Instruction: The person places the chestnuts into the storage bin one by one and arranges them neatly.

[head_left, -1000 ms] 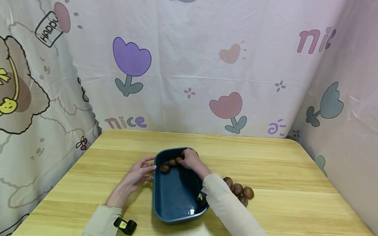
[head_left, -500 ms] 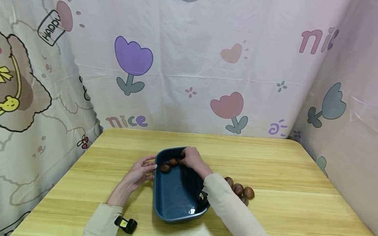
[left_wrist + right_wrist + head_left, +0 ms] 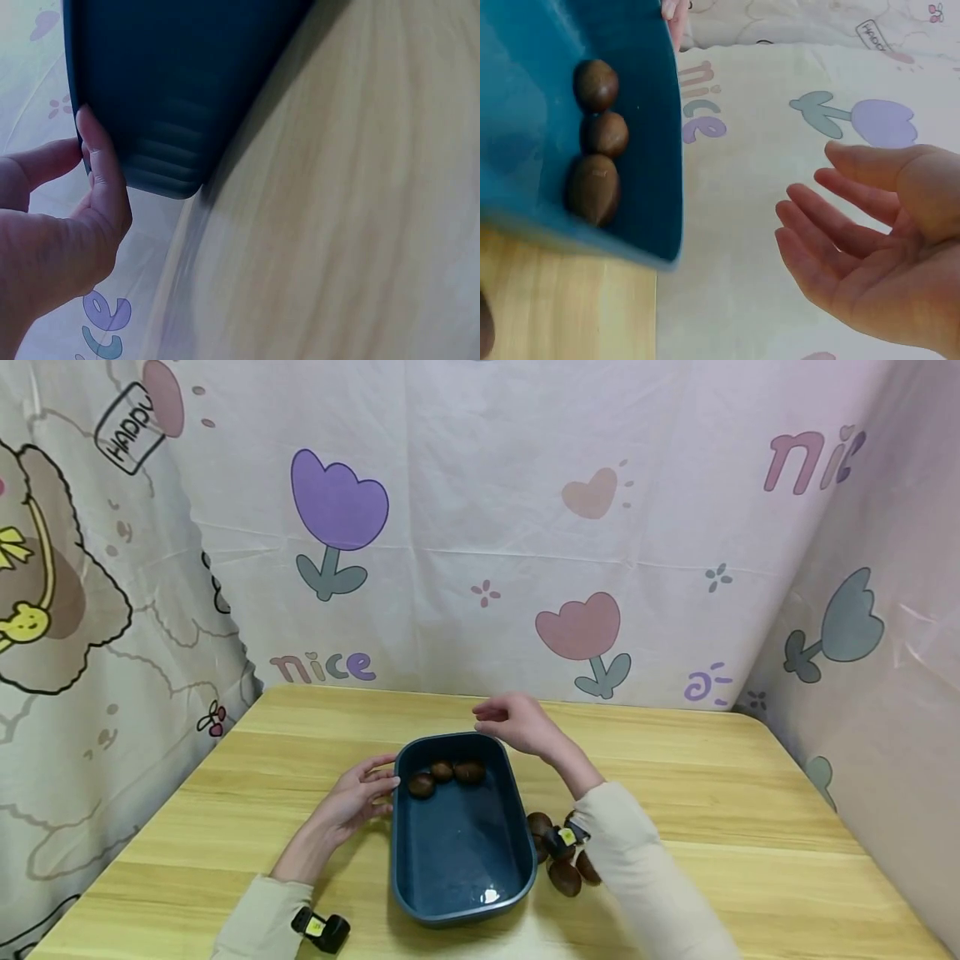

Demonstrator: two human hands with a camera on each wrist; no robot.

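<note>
The left hand held the left rim of the dark blue bin with its fingertips. The right hand, released and loosely curved, was over the bin's far right corner. Three brown nuts lay inside near the far wall, bin floor extending nearward. More nuts, partly hidden, sat just right on the wooden table.

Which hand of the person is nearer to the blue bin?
The left. The left hand touches the blue bin at the rim of its left side; the right hand is apart from it, near its far right corner.
</note>
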